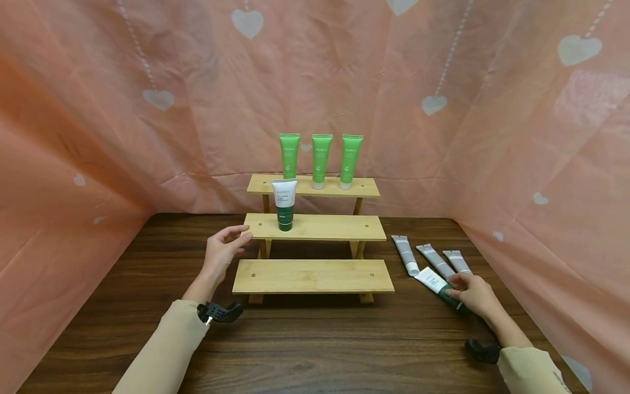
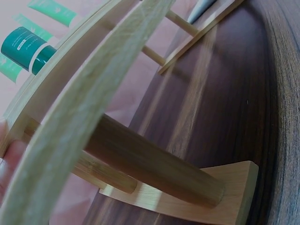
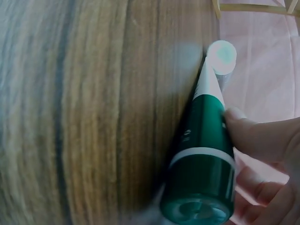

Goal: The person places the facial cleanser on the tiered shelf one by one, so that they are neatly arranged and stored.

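Note:
A three-tier wooden display stand [image 1: 313, 276] stands on the table. My left hand [image 1: 223, 251] holds the left end of its middle shelf, and its fingertips [image 2: 13, 152] show at the plank's end in the left wrist view. On that shelf, a white and dark-green squeeze tube [image 1: 285, 205] stands upright on its cap near the left end. To the right of the stand, my right hand [image 1: 472, 294] grips a second white and dark-green tube [image 3: 206, 126] by its green part. This tube lies low along the tabletop, its white end pointing toward the stand.
Three light-green tubes [image 1: 321, 161] stand in a row on the top shelf. Three grey tubes [image 1: 406, 254] lie on the table, right of the stand, close around the gripped tube. Pink cloth [image 1: 197, 137] with white hearts hangs behind and along both sides.

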{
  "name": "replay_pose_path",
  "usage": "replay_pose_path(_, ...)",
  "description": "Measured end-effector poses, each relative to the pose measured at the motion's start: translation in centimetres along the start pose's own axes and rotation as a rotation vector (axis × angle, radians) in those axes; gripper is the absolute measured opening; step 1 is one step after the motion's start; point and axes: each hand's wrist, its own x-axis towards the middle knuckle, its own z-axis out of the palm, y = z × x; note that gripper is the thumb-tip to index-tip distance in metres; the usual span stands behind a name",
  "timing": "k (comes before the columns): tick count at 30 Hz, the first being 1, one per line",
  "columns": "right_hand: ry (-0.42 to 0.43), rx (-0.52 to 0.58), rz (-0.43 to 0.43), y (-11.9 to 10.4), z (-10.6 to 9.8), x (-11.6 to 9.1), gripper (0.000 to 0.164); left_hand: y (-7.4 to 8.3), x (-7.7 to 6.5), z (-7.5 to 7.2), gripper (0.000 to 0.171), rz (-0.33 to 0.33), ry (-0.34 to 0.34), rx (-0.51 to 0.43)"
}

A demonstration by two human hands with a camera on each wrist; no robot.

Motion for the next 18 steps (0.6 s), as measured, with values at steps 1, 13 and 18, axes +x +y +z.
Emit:
replay_pose_path(1, -0.014, 0.002, 0.004, -0.10, -0.05, 0.00, 0.035, -0.01, -0.01, -0.01, 0.044, 0.000, 0.000, -0.002)
replay_pose_path(13, -0.157, 0.069, 0.124, -0.75, -0.43, 0.07, 0.053, -0.06, 0.05, 0.06, 0.045, -0.005, 0.006, -0.019)
replay_pose_path(18, -0.141, 0.097, 0.105, -0.88, -0.20, -0.36, 0.043, -0.10, 0.03, 0.11, 0.044, -0.011, 0.013, -0.034)
